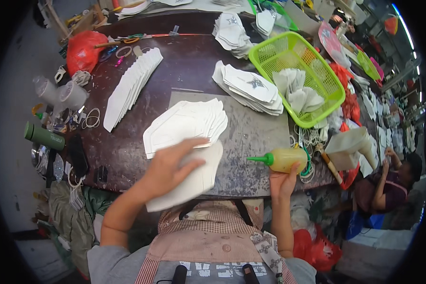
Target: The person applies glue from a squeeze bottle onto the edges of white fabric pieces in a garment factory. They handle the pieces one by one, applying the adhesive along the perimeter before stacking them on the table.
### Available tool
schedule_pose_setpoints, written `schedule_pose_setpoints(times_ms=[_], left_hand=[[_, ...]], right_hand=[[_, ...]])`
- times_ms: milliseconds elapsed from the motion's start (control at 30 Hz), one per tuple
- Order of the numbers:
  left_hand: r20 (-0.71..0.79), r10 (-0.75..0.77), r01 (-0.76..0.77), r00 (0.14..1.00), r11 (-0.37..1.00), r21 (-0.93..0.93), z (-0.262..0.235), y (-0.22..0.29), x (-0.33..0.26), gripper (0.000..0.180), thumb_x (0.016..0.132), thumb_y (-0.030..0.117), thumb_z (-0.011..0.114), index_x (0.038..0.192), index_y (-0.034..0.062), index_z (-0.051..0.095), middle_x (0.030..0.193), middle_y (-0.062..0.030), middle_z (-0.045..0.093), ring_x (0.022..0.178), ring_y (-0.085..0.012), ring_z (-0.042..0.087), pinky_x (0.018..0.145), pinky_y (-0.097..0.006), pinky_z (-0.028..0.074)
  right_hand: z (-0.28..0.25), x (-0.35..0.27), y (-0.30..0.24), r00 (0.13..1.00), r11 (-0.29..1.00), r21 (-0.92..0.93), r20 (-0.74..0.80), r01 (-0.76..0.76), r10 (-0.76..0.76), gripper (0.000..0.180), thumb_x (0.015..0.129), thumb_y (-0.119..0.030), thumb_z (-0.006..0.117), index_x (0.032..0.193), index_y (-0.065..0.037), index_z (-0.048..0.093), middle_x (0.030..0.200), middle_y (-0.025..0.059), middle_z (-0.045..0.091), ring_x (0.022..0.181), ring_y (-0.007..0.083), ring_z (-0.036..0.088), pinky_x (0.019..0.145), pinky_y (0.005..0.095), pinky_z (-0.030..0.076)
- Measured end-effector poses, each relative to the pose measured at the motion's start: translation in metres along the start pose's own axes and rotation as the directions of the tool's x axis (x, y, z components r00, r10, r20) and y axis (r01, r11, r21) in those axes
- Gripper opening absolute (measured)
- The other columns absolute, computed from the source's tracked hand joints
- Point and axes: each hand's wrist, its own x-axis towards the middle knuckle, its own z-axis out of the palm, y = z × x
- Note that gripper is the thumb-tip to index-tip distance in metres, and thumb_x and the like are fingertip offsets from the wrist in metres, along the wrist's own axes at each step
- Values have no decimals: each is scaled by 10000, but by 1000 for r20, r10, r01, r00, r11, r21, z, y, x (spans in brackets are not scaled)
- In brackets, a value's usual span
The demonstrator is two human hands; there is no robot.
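Observation:
Near the table's front edge, my left hand [173,168] lies over a loose white shoe-upper piece [201,177], its fingers stretched out and thumb apart. That piece overhangs the edge towards my apron. Just beyond it, a fanned stack of white pieces [177,124] rests on a grey board [253,135], and my fingertips reach its near side. To the right, my right hand [283,182] is closed around a squeeze bottle [288,160] of yellowish liquid. The bottle lies tilted sideways, its green nozzle pointing left over the board. The underside of my left palm is hidden.
Another fanned white stack [132,90] lies at the left. White pieces with star marks [251,87] sit beside a green basket [258,54] at the right. A green flask [45,136] and a dark phone [77,155] line the left edge. Another person [388,189] sits far right.

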Motion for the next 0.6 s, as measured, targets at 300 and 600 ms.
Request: schedule_pose_setpoints(times_ms=[300,600], left_hand=[[257,151,-213,955,948,237,54,-81,-23,306,852,248,704,1143,155,693,971,-85,557,882,-274,597,725,-390,494],[278,109,-180,954,953,244,52,-79,-21,335,810,246,728,1133,162,699,991,-69,554,898,-252,593,718,-372,495]], right_hand=[[55,-1,19,994,853,-513,91,93,-54,465,895,-256,750,1205,29,553,1070,55,625,965,142,591,877,295,477],[55,16,36,993,779,-623,115,71,2,451,899,-277,742,1178,29,564,1052,67,630,949,148,608,856,305,502]])
